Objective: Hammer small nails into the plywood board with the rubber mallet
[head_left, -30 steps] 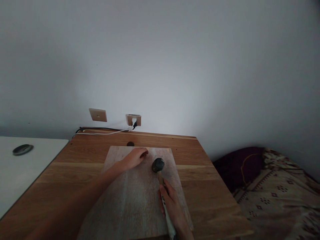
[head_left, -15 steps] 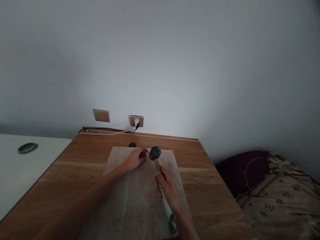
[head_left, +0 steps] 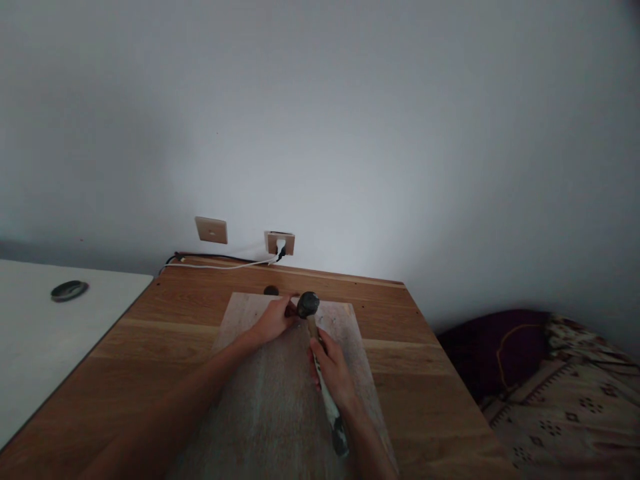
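My right hand (head_left: 331,365) is wrapped around the worn, pale-painted handle of a mallet (head_left: 309,305) with a dark, rounded head. The handle slants down toward me, and its dark end shows below my wrist. Close beside the mallet head, on its left, my left hand (head_left: 274,320) rests near the far edge of a worn board (head_left: 265,407). Its fingers are curled together, and the mallet head partly covers them. Whatever they pinch is too small and hidden to make out. Tiny specks, unclear in kind, dot the board's far end.
The board lies on a wooden table (head_left: 415,393). Behind it is a small dark round thing (head_left: 271,291). Cables (head_left: 220,267) run along the wall to a socket (head_left: 281,244). A white surface (head_left: 60,340) with a dark oval dish (head_left: 69,291) stands left; patterned cloth (head_left: 575,407) lies right.
The mallet head has come slightly left and down, now overlapping my left fingertips. The whole view has shifted a little, so most things sit further right.
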`<state>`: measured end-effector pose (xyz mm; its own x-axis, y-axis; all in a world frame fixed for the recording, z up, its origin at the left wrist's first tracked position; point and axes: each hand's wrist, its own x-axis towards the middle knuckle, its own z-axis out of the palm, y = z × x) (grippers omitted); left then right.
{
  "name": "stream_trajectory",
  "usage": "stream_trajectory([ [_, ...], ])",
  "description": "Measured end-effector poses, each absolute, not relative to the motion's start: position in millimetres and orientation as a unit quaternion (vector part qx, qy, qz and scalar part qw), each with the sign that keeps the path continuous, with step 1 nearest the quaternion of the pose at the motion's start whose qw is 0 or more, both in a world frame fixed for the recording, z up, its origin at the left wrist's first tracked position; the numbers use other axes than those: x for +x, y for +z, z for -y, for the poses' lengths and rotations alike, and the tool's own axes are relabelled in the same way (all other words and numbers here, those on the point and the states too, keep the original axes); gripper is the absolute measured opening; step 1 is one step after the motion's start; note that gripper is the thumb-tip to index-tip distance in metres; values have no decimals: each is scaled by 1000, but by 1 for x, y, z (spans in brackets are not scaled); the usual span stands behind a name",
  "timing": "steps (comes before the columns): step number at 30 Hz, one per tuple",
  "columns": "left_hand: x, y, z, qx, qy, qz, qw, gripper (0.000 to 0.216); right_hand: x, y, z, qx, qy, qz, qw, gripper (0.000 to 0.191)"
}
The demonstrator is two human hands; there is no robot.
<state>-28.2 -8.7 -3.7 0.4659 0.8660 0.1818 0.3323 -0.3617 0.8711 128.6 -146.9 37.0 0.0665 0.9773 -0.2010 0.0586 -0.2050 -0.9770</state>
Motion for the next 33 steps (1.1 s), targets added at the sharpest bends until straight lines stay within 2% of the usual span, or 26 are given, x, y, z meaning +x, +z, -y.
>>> stream_trajectory([
  [4,-35,1,11,764,312,-397,401,48,130,35,146,-572,517,451,451,40],
  [10,-39,16,40,846,222,-439,208,17,131,33,151,-577,519,435,456,42],
  [13,-27,22,55,876,182,-424,138,15,132,32,157,-586,504,419,476,44],
  [17,-20,27,58,893,167,-406,99,21,136,35,165,-599,492,407,483,48],
  [21,-38,30,40,847,239,-459,126,15,142,37,171,-605,477,406,491,51],
  [23,-51,29,29,802,280,-492,191,15,143,36,173,-610,474,400,493,52],
  [27,-65,23,13,734,335,-487,335,33,142,33,173,-615,476,396,488,55],
  [33,-59,13,15,769,326,-435,335,14,138,30,175,-603,496,390,488,48],
])
